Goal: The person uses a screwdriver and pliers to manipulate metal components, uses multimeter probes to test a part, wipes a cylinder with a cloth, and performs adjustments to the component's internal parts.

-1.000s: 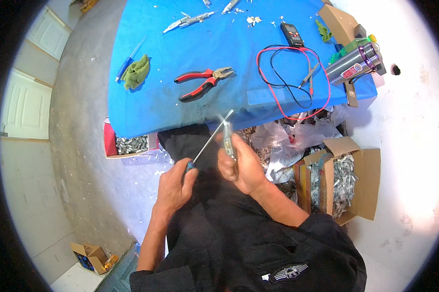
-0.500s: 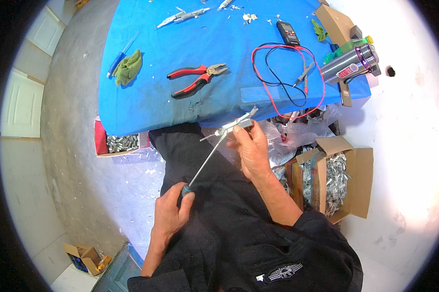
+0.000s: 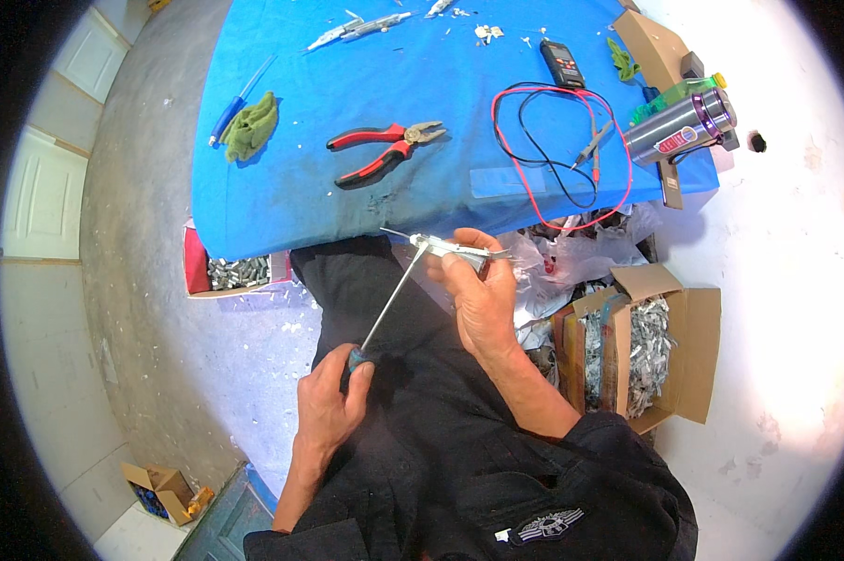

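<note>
Plainly, the largest thing is the table (image 3: pixel 300 98), its blue cover filling the top of the frame, with a dark smudge along the near edge at the centre. Next comes the carton (image 3: pixel 700 346) at the right, flaps spread, packed with silvery scraps. The flask (image 3: pixel 676 133) lies tilted at the upper right.

The right hand (image 3: pixel 485 299), just right of centre, is closed around the part (image 3: pixel 452 250), thumb on the near side and fingers bent behind it. The left hand (image 3: pixel 331 400), lower and left of centre, is curled in a fist about the grip of the screwdriver (image 3: pixel 390 306), well apart from the right hand.

On the table, upper centre, the pliers (image 3: pixel 406 140) lie with red and black handles parted. The screwdriver's thin, bright shaft slants up and right from the left hand, its far end at the part's left end; whether it presses into it, I cannot tell.

The part sits at the centre of the frame, in the right hand's fingertips, below the table's near edge. It is slim, long and pale silver-grey, lying nearly level and dipping slightly to the right. A thin pin juts from its left end toward the upper left; the fingers hide some of its middle.
</note>
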Demonstrator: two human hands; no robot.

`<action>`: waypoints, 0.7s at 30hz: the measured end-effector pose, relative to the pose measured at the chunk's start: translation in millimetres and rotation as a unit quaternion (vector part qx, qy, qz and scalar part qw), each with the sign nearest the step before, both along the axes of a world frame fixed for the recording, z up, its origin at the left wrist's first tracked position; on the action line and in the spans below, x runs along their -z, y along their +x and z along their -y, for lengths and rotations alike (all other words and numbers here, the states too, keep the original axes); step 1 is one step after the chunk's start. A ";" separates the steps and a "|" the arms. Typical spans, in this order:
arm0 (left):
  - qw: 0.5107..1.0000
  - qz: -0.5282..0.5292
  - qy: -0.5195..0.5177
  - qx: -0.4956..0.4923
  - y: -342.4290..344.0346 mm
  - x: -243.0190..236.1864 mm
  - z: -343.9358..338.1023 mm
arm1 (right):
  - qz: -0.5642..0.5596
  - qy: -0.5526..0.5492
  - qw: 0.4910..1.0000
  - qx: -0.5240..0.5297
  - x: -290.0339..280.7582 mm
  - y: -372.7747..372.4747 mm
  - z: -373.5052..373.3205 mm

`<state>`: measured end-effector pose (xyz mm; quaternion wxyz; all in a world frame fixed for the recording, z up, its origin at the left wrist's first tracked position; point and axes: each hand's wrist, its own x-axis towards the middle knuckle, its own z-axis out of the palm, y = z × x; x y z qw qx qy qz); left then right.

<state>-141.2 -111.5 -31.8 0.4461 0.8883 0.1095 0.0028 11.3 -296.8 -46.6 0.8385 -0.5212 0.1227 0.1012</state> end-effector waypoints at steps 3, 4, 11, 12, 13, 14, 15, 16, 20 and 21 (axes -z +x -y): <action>1.000 -0.002 0.006 -0.010 -0.4 0.7 0.9 | -0.040 0.052 0.998 -0.006 1.1 -1.7 -0.2; 1.000 -0.004 0.008 -0.014 -0.7 0.9 1.4 | -0.044 0.058 0.997 -0.001 1.9 -2.0 -0.7; 1.000 0.000 0.004 -0.010 -4.1 1.0 4.1 | -0.049 0.081 0.995 0.007 8.0 -4.4 -1.0; 1.000 -0.002 0.004 -0.011 -4.1 0.7 4.3 | -0.050 0.084 0.995 0.008 8.4 -4.3 -0.9; 1.000 -0.003 0.004 -0.012 -4.1 0.4 4.5 | -0.050 0.084 0.995 0.010 7.8 -4.4 -0.9; 1.000 -0.002 0.005 -0.012 -3.8 0.1 4.9 | -0.050 0.084 0.995 0.012 6.7 -4.5 -0.9; 1.000 -0.001 0.005 -0.011 -3.1 -0.3 5.6 | -0.050 0.084 0.995 0.015 5.9 -4.6 -0.7; 1.000 0.000 0.006 -0.011 -2.8 -0.6 6.0 | -0.048 0.084 0.995 0.013 6.1 -4.7 -0.5; 1.000 -0.003 0.008 -0.011 -3.5 -0.6 7.0 | -0.044 0.081 0.996 0.014 5.6 -4.9 -0.9; 1.000 0.000 0.009 -0.012 -3.6 -0.4 7.6 | -0.046 0.081 0.996 0.015 5.2 -5.0 -1.2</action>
